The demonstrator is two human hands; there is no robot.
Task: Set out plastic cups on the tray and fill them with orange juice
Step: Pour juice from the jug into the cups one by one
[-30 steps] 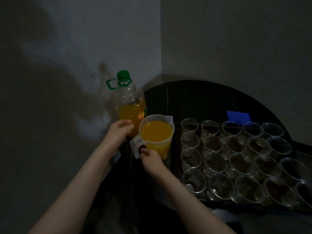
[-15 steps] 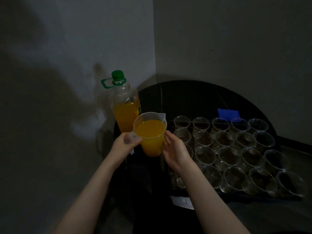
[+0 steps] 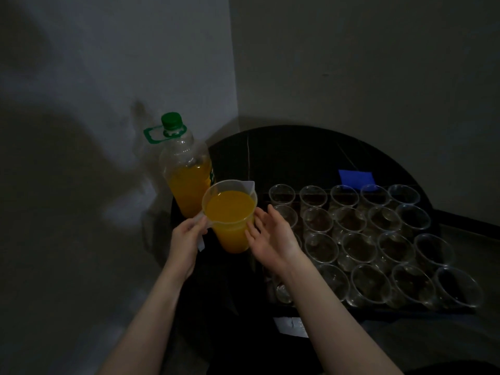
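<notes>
A clear plastic jug [image 3: 232, 224] nearly full of orange juice is held above the dark table's left edge. My left hand [image 3: 186, 240] grips its handle on the near left side. My right hand [image 3: 273, 238] is beside the jug's right wall with fingers straight, its fingertips at or just off the plastic. Several empty clear plastic cups [image 3: 357, 239] stand in rows on a dark tray [image 3: 460, 311] to the right of the jug. A large bottle [image 3: 186, 171] with a green cap, half full of juice, stands behind the jug.
The round black table [image 3: 297, 158] sits in a corner between two grey walls. A blue patch [image 3: 355, 177] lies behind the cups. A white paper slip [image 3: 290, 326] lies at the tray's near edge. The room is dim.
My left hand left the bottle and took the jug's handle. My right hand let go of the handle and moved to the jug's right side. The jug rose off the table.
</notes>
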